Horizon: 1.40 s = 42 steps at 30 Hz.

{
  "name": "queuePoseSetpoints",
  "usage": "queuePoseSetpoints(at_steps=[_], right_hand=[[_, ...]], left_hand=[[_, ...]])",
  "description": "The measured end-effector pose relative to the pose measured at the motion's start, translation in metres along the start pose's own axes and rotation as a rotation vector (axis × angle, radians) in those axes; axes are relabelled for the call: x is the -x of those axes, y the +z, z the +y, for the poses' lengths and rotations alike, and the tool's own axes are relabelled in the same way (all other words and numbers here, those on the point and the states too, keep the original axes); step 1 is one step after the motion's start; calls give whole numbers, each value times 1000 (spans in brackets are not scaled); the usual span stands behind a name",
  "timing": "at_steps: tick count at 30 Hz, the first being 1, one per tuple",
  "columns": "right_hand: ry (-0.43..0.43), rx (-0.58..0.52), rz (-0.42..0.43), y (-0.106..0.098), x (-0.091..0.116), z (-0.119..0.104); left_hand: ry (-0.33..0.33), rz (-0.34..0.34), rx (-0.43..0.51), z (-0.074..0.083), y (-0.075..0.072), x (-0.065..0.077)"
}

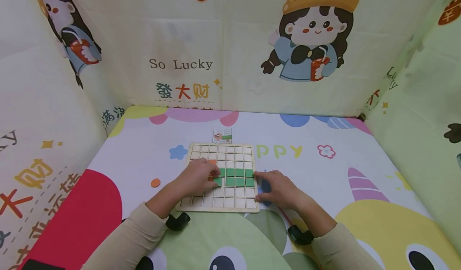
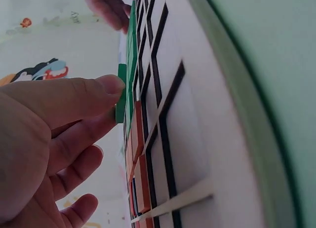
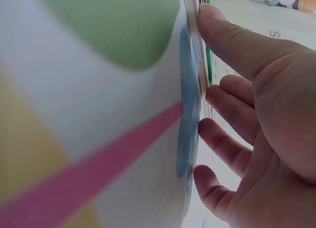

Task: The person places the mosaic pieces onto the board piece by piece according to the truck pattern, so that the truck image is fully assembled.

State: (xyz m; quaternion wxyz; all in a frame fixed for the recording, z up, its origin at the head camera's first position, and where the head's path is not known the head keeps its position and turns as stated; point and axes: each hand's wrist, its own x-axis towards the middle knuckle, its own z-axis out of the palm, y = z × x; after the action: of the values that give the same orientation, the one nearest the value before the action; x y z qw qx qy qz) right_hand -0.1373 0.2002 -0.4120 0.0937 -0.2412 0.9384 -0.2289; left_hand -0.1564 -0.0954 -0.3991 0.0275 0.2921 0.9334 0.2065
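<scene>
A pale wooden grid board (image 1: 217, 210) lies on the printed tablecloth. My left hand (image 1: 198, 177) is over its left half and pinches a green tile (image 2: 120, 113) between thumb and forefinger. That tile is tilted just off the board's surface in the left wrist view. Green tiles (image 1: 239, 181) fill two rows of cells toward the board's right edge. An orange tile (image 1: 212, 163) shows above my left hand, which hides other cells. At the board's right edge, my right hand (image 1: 281, 191) touches the rim with thumb and fingertip, its fingers loosely extended.
A small card with a coloured grid picture (image 1: 222, 136) lies behind the board. To the left is an orange round spot (image 1: 155, 183), loose or printed, I cannot tell. Patterned cloth walls (image 1: 237, 90) enclose the table's back and sides.
</scene>
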Motion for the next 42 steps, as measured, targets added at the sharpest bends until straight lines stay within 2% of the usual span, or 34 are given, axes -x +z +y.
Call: queuePoseSetpoints(at_steps=[23, 33, 42], right_hand=[[14, 2, 0, 0, 0, -2], [15, 0, -1, 0, 0, -1], [26, -17, -3, 0, 1, 0]], left_hand=[[37, 50, -24, 0, 8, -5], [-14, 7, -32, 5, 8, -4], [-23, 2, -21, 8, 7, -1]])
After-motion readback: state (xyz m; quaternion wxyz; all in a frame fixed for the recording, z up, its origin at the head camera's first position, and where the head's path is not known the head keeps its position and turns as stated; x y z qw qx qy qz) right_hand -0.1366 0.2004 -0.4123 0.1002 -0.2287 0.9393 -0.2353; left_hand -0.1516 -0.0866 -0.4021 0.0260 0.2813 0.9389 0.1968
